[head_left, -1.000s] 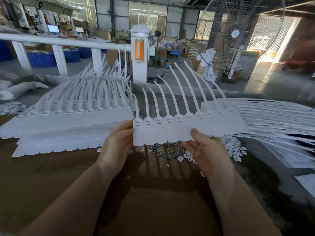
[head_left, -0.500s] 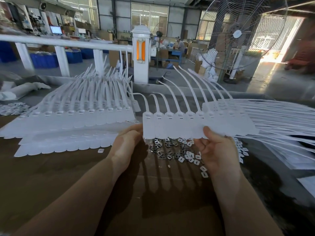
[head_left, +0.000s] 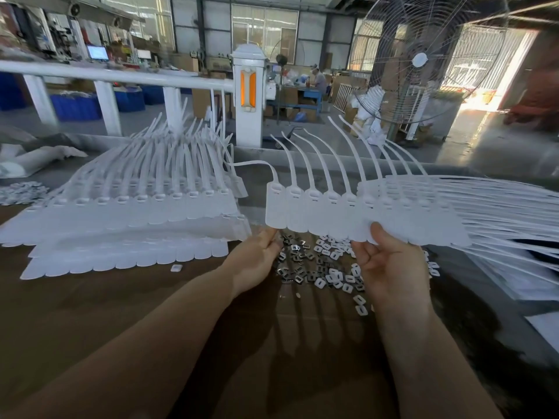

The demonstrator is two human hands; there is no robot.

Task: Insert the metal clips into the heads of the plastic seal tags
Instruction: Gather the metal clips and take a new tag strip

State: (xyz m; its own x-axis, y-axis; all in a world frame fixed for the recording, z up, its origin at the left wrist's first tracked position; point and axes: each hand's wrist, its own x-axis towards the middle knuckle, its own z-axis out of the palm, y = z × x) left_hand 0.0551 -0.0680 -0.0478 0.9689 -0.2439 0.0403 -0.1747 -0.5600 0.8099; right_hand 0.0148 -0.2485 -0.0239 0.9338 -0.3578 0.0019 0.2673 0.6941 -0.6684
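Observation:
A joined strip of white plastic seal tags point(head_left: 314, 211) hangs above the brown table, its tails curving up and away. My left hand point(head_left: 257, 258) pinches the strip's bottom left corner. My right hand point(head_left: 390, 264) grips its lower edge further right, thumb on top. Under the strip lies a loose heap of small metal clips point(head_left: 305, 264), some dark, some white. The strip's right end overlaps a fanned pile of more tags point(head_left: 484, 213).
A big stack of tag strips point(head_left: 136, 213) fills the table's left side. One stray clip point(head_left: 176, 268) lies near it. Another heap of clips point(head_left: 21, 192) sits far left. A white railing point(head_left: 106, 77) and a large fan point(head_left: 423, 58) stand beyond the table.
Both hands have carried the tag strip rightward and a little away from me, uncovering more of the clip heap beneath. The leftmost tail now bends sideways to the left.

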